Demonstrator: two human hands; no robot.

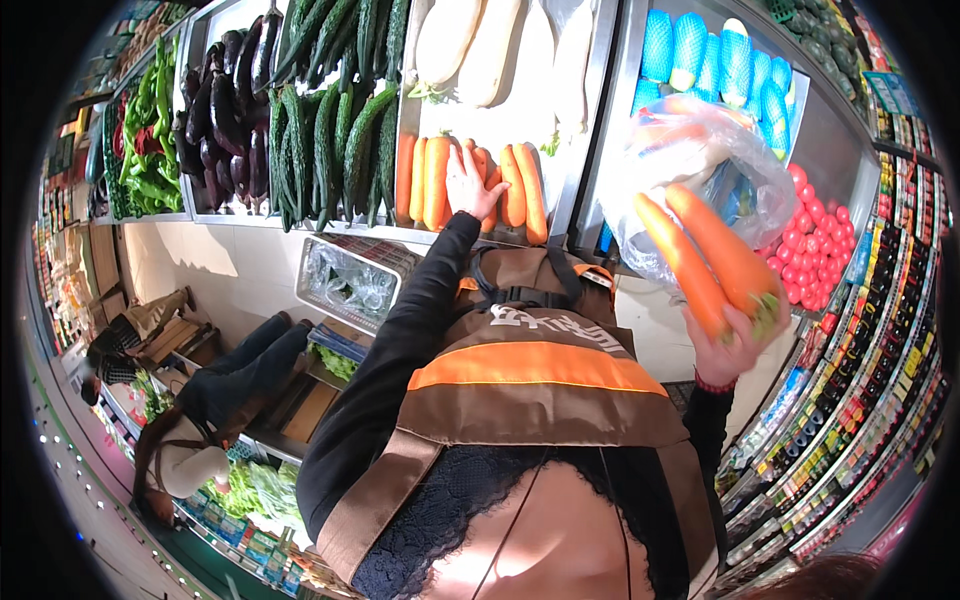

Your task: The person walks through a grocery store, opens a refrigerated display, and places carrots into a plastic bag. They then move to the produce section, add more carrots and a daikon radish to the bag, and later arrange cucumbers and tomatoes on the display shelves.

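Metal-framed produce bins (603, 110) stretch across a brightly lit shop. At the left end lie green peppers (155, 145), with a few red ones among them. Below these, another person (190, 465) in a light top and dark trousers bends beside leafy greens. Next along the bins come dark purple eggplants (228, 110), then ridged green cucumbers (335, 140). On the floor under the cucumbers, a pale crate (335, 311) holds clear plastic.

Further right, a row of carrots (435, 185) lies near the front edge of a white tray. The left hand (470, 188) rests on this row, palm down, its fingers spread and the thumb well out to the right. Behind it, long white radishes (495, 55) lie in the same tray. A brown garment (540, 420) with an orange band covers the wearer's front.

Beyond the tray, a clear plastic bag (640, 240) sits bulging on the next bin; its contents are hard to make out. In front of the bag, the right hand (728, 345) grips two large carrots (728, 250) by their stem ends, fingers curled around them, tips pointing up and left. Whether the tips touch the bag cannot be told. Behind are produce pieces in blue netting (735, 55), and to the right, small round red items (805, 240). Curving shelves (850, 370) of packaged goods line the far right.
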